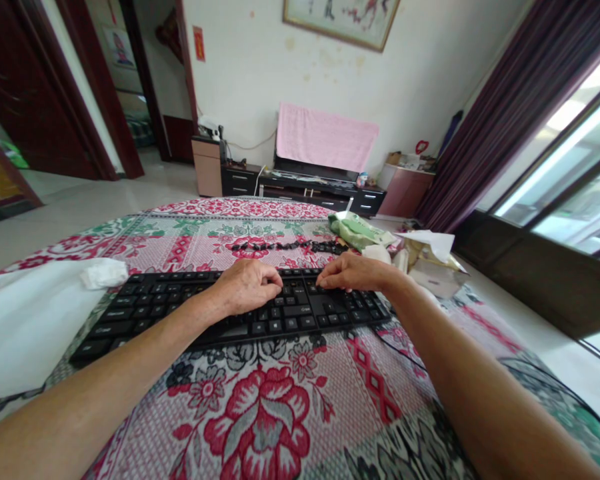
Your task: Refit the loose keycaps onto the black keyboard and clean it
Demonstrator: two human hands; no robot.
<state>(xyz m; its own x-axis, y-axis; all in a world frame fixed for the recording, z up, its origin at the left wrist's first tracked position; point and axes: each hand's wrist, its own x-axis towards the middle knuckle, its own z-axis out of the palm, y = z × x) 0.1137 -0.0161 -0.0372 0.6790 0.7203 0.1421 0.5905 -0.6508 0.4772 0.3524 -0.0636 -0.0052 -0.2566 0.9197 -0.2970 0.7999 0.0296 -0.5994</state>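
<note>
A black computer keyboard (290, 325) lies across the patterned tablecloth. Over its middle, my left hand (247, 285) has its fingers curled, thumb and forefinger close together at the keys. My right hand (355, 272) is over the right part of the keyboard, its fingertips pinched down near the keys. Whatever either hand has between its fingertips is too small or hidden to make out. A few spots between the hands look bare of keycaps. Just behind the keyboard, loose black keycaps (325, 247) lie in a scattered row.
A white cloth or sheet (25, 327) with a crumpled white tissue (104, 273) is at the left. On the right stand a green tissue pack (360, 231) and an open box (433, 263) with paper. A black cable (400, 350) runs off to the right over the tablecloth (265, 420).
</note>
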